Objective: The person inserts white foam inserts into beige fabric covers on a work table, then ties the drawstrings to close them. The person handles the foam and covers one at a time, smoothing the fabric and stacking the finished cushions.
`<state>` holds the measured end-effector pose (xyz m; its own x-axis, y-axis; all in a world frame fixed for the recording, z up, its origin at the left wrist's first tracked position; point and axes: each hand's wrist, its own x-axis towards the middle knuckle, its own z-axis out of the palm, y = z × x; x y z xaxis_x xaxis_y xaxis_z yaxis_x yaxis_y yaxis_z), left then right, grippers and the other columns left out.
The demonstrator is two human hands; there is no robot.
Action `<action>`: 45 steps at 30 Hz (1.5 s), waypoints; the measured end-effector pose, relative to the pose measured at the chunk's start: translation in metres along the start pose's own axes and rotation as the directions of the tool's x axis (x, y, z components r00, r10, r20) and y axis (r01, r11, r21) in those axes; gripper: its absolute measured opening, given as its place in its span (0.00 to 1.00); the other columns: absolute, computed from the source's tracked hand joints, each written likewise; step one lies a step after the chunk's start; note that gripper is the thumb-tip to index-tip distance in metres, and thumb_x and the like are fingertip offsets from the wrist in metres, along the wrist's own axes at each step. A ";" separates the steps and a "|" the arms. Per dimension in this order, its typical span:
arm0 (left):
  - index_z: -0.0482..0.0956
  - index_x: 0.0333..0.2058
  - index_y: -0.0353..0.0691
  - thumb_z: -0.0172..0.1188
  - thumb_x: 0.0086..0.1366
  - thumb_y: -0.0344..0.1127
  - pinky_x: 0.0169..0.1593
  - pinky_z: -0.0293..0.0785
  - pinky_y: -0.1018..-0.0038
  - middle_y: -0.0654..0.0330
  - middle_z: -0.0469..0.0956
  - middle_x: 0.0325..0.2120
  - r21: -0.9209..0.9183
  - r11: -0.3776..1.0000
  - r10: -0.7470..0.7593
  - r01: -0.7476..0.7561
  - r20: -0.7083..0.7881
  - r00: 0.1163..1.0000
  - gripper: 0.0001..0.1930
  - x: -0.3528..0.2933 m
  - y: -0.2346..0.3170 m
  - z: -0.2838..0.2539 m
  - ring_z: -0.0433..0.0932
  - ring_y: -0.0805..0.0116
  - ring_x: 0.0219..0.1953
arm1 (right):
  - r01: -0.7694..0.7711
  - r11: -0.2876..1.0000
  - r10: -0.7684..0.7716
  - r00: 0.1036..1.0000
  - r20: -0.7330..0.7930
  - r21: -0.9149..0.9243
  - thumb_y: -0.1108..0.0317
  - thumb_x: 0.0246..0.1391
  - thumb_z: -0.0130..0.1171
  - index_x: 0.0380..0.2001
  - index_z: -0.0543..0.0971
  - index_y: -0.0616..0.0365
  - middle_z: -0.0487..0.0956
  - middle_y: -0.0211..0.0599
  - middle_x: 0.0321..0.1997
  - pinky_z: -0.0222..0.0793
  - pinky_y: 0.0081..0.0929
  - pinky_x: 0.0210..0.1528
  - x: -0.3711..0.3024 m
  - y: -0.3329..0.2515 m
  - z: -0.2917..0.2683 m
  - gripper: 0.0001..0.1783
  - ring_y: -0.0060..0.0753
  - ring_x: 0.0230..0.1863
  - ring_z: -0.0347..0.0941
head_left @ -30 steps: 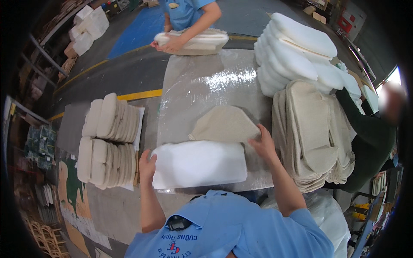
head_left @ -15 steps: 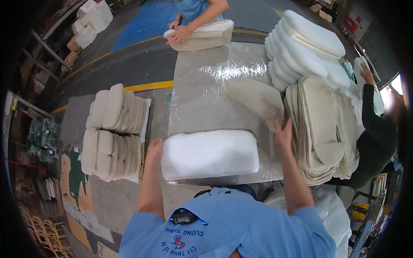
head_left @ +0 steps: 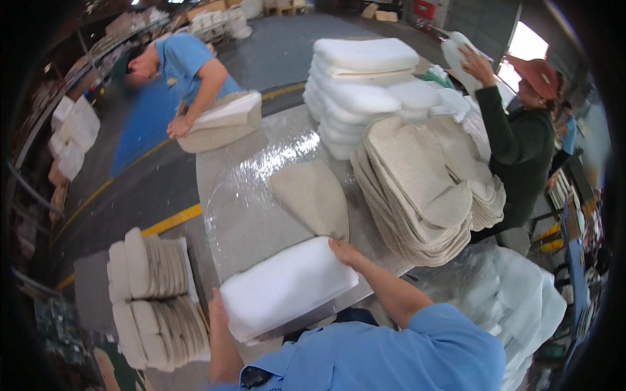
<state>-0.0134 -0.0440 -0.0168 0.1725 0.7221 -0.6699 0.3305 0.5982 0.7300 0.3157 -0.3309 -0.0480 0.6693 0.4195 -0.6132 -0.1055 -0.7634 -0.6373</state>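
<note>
A thick white rectangular pad (head_left: 287, 287) lies slanted at the near edge of the plastic-covered table. At its left end my left hand (head_left: 219, 307) presses in, with its fingertips partly hidden. My right hand (head_left: 345, 253) is closed at the pad's far right corner, its thumb and fingers on the edge. Just beyond the pad rests a flat, rounded beige fabric piece (head_left: 316, 195), its lower tip right by my right fingers.
Beige fabric pieces (head_left: 417, 176) are heaped to the right, in front of stacked white padding (head_left: 365, 85). Beige cushions (head_left: 147, 267) stand at left. One co-worker (head_left: 202, 72) handles a beige-covered pad across the table; another (head_left: 521, 124) holds up a white piece. Clear plastic sheeting (head_left: 508, 287) bulges near right.
My right hand has left the beige piece, now flat on the table, and moved to the pad's corner. The pad appears more slanted. My view has turned right and upward.
</note>
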 end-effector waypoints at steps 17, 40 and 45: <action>0.78 0.56 0.29 0.52 0.79 0.51 0.58 0.74 0.63 0.52 0.81 0.51 -0.209 0.876 0.473 -0.434 0.205 0.857 0.26 0.021 0.059 -0.097 0.79 0.60 0.51 | 0.423 0.846 -0.112 0.735 -0.668 0.324 0.42 0.78 0.42 0.54 0.73 0.60 0.81 0.55 0.47 0.70 0.42 0.58 -0.159 -0.009 0.116 0.29 0.53 0.51 0.77; 0.75 0.30 0.39 0.51 0.76 0.45 0.43 0.76 0.62 0.55 0.78 0.29 -0.453 0.822 0.432 -0.345 0.102 0.896 0.18 0.028 0.027 -0.101 0.79 0.61 0.34 | 0.297 0.672 -0.050 0.932 -0.359 0.678 0.35 0.73 0.49 0.59 0.79 0.50 0.82 0.30 0.58 0.70 0.37 0.58 -0.123 0.032 0.054 0.31 0.30 0.55 0.77; 0.75 0.30 0.39 0.51 0.75 0.45 0.43 0.77 0.60 0.52 0.79 0.27 -0.412 0.822 0.448 -0.393 0.044 0.893 0.17 0.025 0.033 -0.092 0.79 0.58 0.34 | 0.537 0.399 -0.050 0.822 -0.567 0.744 0.34 0.67 0.57 0.70 0.67 0.45 0.75 0.33 0.61 0.74 0.39 0.50 -0.051 -0.095 -0.138 0.39 0.29 0.52 0.74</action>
<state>-0.0839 0.0260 0.0029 0.3426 0.8978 -0.2769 -0.1785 0.3516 0.9190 0.3933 -0.3477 0.1077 0.9725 0.1048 -0.2080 -0.2298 0.2861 -0.9302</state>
